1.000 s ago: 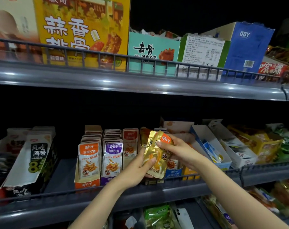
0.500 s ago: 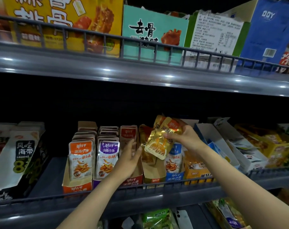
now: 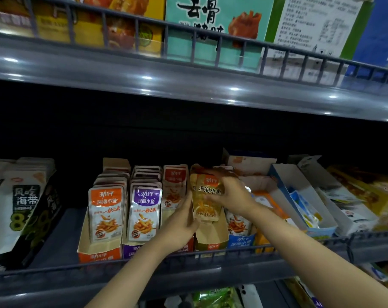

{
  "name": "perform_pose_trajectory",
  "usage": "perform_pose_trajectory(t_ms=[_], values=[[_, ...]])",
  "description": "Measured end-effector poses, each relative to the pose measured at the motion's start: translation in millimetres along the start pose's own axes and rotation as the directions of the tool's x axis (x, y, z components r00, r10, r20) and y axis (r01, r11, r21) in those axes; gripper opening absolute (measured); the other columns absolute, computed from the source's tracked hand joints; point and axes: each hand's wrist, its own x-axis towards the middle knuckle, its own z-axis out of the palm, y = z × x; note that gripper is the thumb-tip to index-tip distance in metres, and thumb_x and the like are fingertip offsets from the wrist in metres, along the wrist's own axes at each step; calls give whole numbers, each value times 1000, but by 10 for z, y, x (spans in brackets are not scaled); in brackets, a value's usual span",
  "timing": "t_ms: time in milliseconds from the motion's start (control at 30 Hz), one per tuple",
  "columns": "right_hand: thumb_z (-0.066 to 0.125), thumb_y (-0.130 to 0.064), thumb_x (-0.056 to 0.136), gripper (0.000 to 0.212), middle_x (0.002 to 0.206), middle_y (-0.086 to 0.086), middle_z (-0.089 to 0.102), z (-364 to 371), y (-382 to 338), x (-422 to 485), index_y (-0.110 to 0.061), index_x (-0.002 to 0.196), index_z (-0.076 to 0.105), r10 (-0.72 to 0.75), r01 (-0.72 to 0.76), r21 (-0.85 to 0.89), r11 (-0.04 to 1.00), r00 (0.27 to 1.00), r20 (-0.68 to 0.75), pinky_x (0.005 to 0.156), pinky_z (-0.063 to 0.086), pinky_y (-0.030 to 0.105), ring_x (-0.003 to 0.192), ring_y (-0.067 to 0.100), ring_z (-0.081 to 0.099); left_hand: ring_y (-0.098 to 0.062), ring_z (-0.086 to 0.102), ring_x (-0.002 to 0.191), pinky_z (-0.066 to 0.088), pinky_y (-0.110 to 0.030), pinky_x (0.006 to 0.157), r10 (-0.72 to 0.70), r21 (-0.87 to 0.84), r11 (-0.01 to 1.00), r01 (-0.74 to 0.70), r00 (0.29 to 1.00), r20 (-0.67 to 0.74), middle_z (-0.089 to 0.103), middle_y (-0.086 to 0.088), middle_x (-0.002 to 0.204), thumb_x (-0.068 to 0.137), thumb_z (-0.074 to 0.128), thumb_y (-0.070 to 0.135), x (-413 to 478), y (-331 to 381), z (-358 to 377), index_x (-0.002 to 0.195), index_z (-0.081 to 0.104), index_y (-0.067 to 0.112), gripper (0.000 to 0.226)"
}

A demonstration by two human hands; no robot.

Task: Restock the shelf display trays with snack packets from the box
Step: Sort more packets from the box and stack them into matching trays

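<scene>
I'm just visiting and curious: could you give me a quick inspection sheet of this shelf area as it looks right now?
Surface: grey shelf with a wire front rail, holding cardboard display trays.
Job's things: gold packet upright over the gold tray, whose front is bare; orange packets and purple packets fill trays to its left; supply box not in view.
Clutter: loose packets in the blue tray.
Grips: right hand holds the gold packet's top; left hand, fingers straight, touches its left edge.
Cables: nothing seen.
Surroundings: upper shelf carrying large boxes; seaweed packs at left.
</scene>
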Motion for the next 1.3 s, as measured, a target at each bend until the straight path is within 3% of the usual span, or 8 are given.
perform_pose_trajectory(t_ms=[67, 133, 300, 567, 800, 900, 1167, 1300], values=[[76, -30, 78, 65, 127, 2, 59, 19, 37, -3, -20, 136, 48, -42, 40, -129, 991, 999, -14, 90, 41, 19, 115, 16, 55, -7, 19, 141, 21, -13, 99, 6, 24, 1000, -6, 1000, 2, 5, 14, 157, 98, 46, 25, -6, -4, 8, 148, -10, 35, 75], [76, -32, 78, 71, 133, 3, 54, 33, 89, 3, -23, 140, 43, -63, 62, -150, 987, 998, -2, 96, 41, 25, 121, 19, 51, -6, 19, 140, 20, -12, 98, 8, 18, 1000, -8, 1000, 0, 5, 14, 157, 98, 46, 23, -3, -2, 12, 147, -10, 36, 75], [69, -50, 78, 77, 143, -1, 47, 92, 216, 25, -26, 144, 37, -38, 94, -325, 941, 983, 177, 106, 39, 35, 129, 17, 45, -5, 15, 141, 19, -14, 98, 6, 38, 999, -6, 1000, 4, 0, 14, 157, 98, 47, 28, 10, -15, 33, 150, -9, 32, 76], [72, -41, 78, 92, 145, 1, 42, 22, 151, 31, -27, 151, 17, -49, 191, -450, 872, 950, 309, 105, 38, 32, 128, 20, 44, -8, 15, 143, 19, -14, 100, -17, 12, 1000, 17, 1000, -1, 5, 13, 157, 98, 49, 24, -7, -10, 24, 150, -4, 31, 75], [69, -39, 82, 93, 148, 2, 38, -30, 34, 62, -28, 151, 9, -80, 256, -486, 836, 932, 353, 100, 36, 30, 128, 21, 44, -8, 17, 143, 19, -15, 100, -30, 21, 999, 30, 999, -11, 6, 13, 158, 97, 50, 27, -6, -13, 19, 151, -2, 32, 75], [69, -39, 82, 92, 142, 4, 45, -52, 8, 46, -29, 151, 10, -66, 240, -484, 841, 935, 348, 97, 38, 29, 123, 21, 48, -8, 19, 142, 20, -15, 101, -24, 33, 999, 24, 999, -24, 9, 12, 158, 96, 52, 29, -18, 4, 9, 151, 0, 30, 76], [66, -47, 81, 88, 150, 0, 36, -108, 22, -100, -28, 150, 15, -41, 165, -455, 875, 962, 269, 110, 32, 38, 136, 20, 36, -10, 25, 140, 24, -19, 105, 4, 89, 996, -1, 1000, -26, 22, 8, 155, 94, 53, 36, -202, 155, -99, 151, 6, 27, 75], [64, -48, 84, 85, 155, -1, 26, -261, -96, -310, -31, 150, 14, -15, 92, -364, 927, 978, 207, 115, 27, 38, 141, 19, 27, -13, 22, 142, 23, -29, 112, 6, 113, 994, -1, 999, -40, 19, 3, 157, 92, 55, 42, -394, 244, -189, 150, 6, 32, 77]])
